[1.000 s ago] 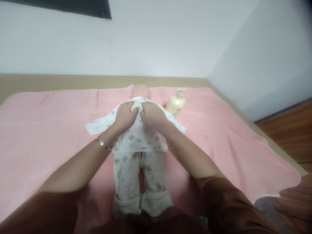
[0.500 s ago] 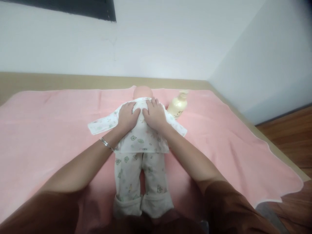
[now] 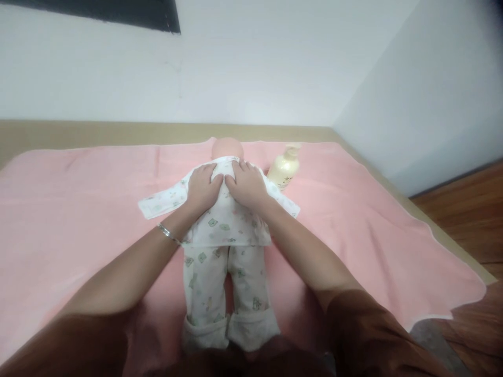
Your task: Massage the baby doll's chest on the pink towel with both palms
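A baby doll (image 3: pixel 227 148) lies stretched out on a pink blanket, its bald head at the far end and its face out of sight. It wears a white printed top (image 3: pixel 228 228) and matching trousers (image 3: pixel 245 277) with turned-up cuffs. My left hand (image 3: pixel 203 186) rests flat on the left side of the doll's upper body. Beside it, my right hand (image 3: pixel 249 183) lies flat on the right side, thumbs close together near the middle. Both palms press on the cloth with fingers stretched out, and neither hand grasps anything.
The pink blanket (image 3: pixel 86 199) covers a wooden surface (image 3: pixel 118 130) that meets a white wall. Right of the doll's head is a pale yellow pump bottle (image 3: pixel 285 167). Wooden floor (image 3: pixel 463 196) shows at the right.
The view has shifted slightly, so everything sits a little further left. Both hands stay on the doll's upper body, with no clear movement across it.
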Available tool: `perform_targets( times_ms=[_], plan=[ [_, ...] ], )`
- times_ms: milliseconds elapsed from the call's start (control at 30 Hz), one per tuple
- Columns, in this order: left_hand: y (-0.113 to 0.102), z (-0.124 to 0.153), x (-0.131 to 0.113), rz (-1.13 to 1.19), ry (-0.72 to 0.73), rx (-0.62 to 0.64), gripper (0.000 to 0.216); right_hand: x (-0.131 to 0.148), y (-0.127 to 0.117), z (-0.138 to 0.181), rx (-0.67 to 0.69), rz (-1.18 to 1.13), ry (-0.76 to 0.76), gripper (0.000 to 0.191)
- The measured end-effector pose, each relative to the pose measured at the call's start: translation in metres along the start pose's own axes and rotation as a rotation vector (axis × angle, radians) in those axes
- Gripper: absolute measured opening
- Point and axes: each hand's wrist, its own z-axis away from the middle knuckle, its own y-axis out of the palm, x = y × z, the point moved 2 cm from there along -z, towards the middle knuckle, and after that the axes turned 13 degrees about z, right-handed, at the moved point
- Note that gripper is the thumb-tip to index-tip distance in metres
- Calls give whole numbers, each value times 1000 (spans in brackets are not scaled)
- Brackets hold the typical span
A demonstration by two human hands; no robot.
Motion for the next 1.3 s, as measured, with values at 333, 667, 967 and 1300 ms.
perform_targets(
  times_ms=[333, 667, 967, 1300],
  plan=[
    [-4, 2, -5, -47, -24, 44, 60, 2, -9, 3, 17, -10, 10, 45],
    [-1, -1, 0, 4, 4, 6, 54, 2, 1, 1, -45, -29, 13, 45],
    [0, 7, 6, 204, 0, -138, 51, -2, -20, 6, -313, -257, -182, 62],
    [2, 10, 7, 295, 3, -202, 45, 21, -7, 19, -84, -71, -124, 50]
  ],
)
